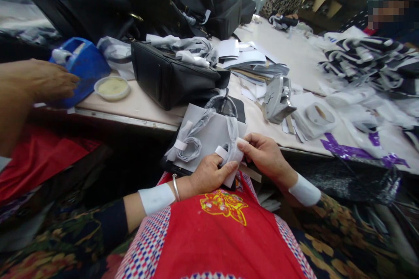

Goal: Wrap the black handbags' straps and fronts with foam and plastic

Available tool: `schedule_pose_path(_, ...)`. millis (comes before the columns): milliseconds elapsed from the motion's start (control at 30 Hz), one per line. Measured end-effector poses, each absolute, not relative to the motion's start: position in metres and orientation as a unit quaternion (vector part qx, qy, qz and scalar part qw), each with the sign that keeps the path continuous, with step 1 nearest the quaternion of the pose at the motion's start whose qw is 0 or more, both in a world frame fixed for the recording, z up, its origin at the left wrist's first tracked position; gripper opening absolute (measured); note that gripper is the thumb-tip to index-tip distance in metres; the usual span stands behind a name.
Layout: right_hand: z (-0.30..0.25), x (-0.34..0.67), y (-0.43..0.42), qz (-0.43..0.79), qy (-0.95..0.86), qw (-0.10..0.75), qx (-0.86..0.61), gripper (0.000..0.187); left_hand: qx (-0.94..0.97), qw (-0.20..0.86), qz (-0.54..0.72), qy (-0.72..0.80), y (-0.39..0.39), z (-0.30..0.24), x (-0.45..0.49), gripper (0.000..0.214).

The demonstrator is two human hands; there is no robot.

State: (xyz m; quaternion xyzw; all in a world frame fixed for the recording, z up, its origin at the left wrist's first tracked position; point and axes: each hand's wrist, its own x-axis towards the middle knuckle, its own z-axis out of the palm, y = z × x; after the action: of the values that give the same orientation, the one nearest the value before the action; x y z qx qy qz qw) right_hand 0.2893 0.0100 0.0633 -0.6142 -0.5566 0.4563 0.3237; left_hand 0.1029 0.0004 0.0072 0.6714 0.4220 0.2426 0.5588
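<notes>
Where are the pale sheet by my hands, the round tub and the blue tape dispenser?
Pale sheet (pixel 211 136): head view, bare middle between the wrapped straps.
Round tub (pixel 113 97): head view, front wall.
Blue tape dispenser (pixel 87 72): head view, side of its body.

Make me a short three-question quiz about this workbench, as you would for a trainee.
1. True or false: the bracelet is on the left wrist of the person in the red apron.
2. Which is nearest the co-worker's hand at far left: (a) blue dispenser, (b) black bag on the table, (c) purple tape?
3. Fill in: that person's left hand and right hand are at a wrapped ____ over a pale sheet.

Key: 1 true; 2 a; 3 strap.
</notes>
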Motion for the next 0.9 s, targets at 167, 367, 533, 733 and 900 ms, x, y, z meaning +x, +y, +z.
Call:
schedule_pose_path(167,0.062,0.308,0.006,0.441,-0.594,0.338,-0.582,0.034,0.659,0.57,0.265,0.413,0.0,0.007,0.103,0.047)
schedule_pose_path(367,0.055,0.33,-0.023,0.545,-0.568,0.216,-0.578,0.048,0.641,0.589,0.263,0.415,0.001,0.004,0.102,0.049)
schedule_pose_path(533,0.063,0.314,-0.042,0.426,-0.63,0.199,-0.619,0.029,0.647,0.569,0.266,0.431,0.001,0.005,0.105,0.049)
schedule_pose_path(733,0.09,0.298,-0.033,0.262,-0.86,0.127,-0.419,0.024,0.675,0.525,0.262,0.448,0.002,0.004,0.107,0.046)
schedule_pose_path(900,0.105,0.293,-0.009,0.202,-0.926,0.035,-0.317,0.033,0.685,0.511,0.267,0.445,0.002,0.002,0.106,0.047)
